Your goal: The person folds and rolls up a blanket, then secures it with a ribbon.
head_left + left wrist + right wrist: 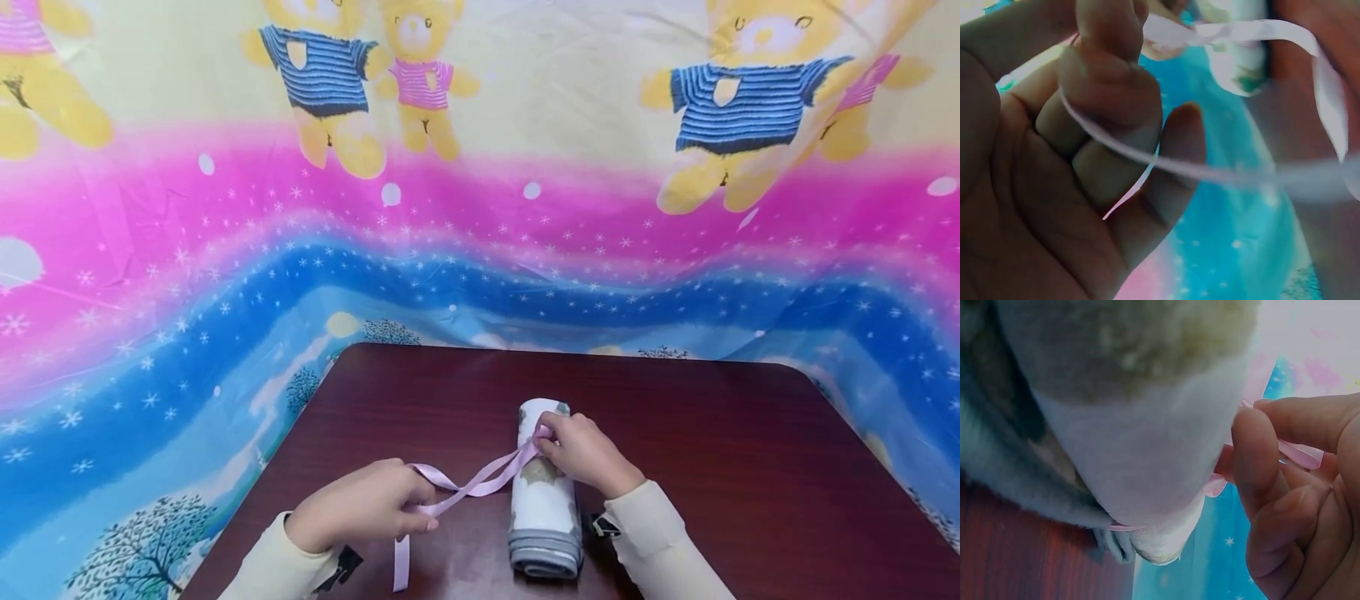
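Observation:
A rolled towel, white with grey edges and a green-brown pattern, lies lengthwise on the table. Pink ribbon passes round it, showing under the roll in the right wrist view. My right hand pinches the ribbon between thumb and forefinger, right at the towel's upper part. To the left of the roll, my left hand holds the ribbon between thumb and curled fingers, and a loose tail hangs below it. Between the two hands the strands cross and twist. In the left wrist view the ribbon loops blurred before the fingers.
The dark red-brown table has rounded far corners. Behind it hangs a bear-printed cloth in pink and blue, which also comes down along the left and right sides. Small black clips show at the sleeve cuffs.

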Motion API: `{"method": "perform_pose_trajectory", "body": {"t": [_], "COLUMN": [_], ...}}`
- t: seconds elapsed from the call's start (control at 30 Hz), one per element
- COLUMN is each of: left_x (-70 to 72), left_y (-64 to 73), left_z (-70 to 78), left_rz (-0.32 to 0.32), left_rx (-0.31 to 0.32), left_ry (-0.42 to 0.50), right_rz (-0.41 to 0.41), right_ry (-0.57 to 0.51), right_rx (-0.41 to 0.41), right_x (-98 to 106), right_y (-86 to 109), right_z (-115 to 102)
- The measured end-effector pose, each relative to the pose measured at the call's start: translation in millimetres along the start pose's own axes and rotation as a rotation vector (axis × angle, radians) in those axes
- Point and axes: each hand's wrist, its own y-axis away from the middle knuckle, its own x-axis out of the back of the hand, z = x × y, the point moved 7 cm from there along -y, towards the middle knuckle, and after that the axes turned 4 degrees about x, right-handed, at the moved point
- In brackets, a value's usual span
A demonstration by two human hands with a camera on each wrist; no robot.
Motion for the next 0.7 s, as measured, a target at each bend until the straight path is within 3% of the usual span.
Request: {"method": "perform_pose_trajectory", "body": {"t": [0.13,0.37,0.53,0.7], "left_x": [1.4,-8.6,-30.9,-64.4], "left_y": [5.4,1.6,-13.8,-33.4], "left_z": [24.8,79.8,101.7,118.7], "left_rz": [-0.025,0.013,-0.033,-0.09], "left_rx": [-0.112,-0.421,-0.478,-0.516], "left_ry": [-0.033,-0.149,-0.193,-0.288], "right_rz": [-0.007,-0.024,-0.028,-0.033], "right_ry": [-0.041,-0.101,-0.118,-0.144], "right_rx": [-0.001,0.002,0.02,0.038], "right_x": [-0.8,-2.2,-2.2,-2.2], "right_y": [-0.8,-1.9,-2.1,-1.8], "right_z": [2.4,5.8,5.1,4.5]}}
